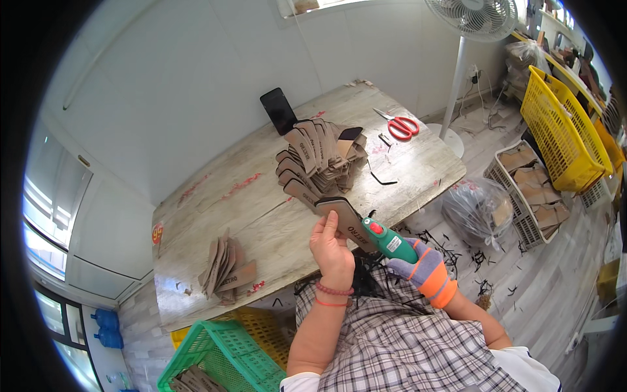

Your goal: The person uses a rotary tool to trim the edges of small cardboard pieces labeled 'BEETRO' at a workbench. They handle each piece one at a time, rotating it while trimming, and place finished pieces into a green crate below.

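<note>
My left hand (331,249), bare with red bands at the wrist, grips a flat brown sole-shaped piece (346,219) with a black edge and holds it above the table's near edge. My right hand (421,266), in a purple and orange glove, holds a green hand tool with a red button (386,239); its tip touches the piece's edge. Just beyond, a tall pile of similar brown pieces (318,160) stands on the wooden table (261,215).
A smaller fan of brown pieces (225,264) lies at the table's left. Red scissors (400,124) and a black phone (279,110) rest farther back. Green basket (222,356), yellow crate (562,130), grey crate of pieces (532,186), plastic bag (473,210), standing fan (480,16).
</note>
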Demonstrator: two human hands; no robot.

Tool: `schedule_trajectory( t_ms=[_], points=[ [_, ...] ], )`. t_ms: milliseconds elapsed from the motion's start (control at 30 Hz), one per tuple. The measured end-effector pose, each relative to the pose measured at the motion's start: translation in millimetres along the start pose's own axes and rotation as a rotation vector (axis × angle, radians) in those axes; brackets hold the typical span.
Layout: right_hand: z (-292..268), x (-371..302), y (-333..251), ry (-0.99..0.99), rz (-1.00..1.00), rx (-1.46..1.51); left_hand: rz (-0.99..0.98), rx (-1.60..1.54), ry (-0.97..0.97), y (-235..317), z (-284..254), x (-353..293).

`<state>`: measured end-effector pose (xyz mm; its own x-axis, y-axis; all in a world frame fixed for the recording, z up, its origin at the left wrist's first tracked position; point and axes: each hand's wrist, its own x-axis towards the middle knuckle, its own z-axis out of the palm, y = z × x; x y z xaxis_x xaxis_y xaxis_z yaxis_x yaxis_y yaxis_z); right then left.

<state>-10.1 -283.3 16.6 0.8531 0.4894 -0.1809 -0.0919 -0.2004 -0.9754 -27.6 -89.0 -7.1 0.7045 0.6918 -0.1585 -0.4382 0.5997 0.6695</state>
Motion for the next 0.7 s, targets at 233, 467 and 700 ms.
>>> schedule_trajectory(
  t_ms=[233, 467, 700],
  points=[
    [-7, 1, 4, 0.014, -0.002, -0.022, -0.029, -0.045, 0.015, -3, 6, 0],
    [-7, -2, 0, 0.015, -0.02, -0.011, -0.05, -0.049, -0.014, -6, 10, -4],
    [-11, -3, -5, 0.006, -0.001, 0.002, -0.027, -0.049, -0.029, -9, 12, -4]
  ],
)
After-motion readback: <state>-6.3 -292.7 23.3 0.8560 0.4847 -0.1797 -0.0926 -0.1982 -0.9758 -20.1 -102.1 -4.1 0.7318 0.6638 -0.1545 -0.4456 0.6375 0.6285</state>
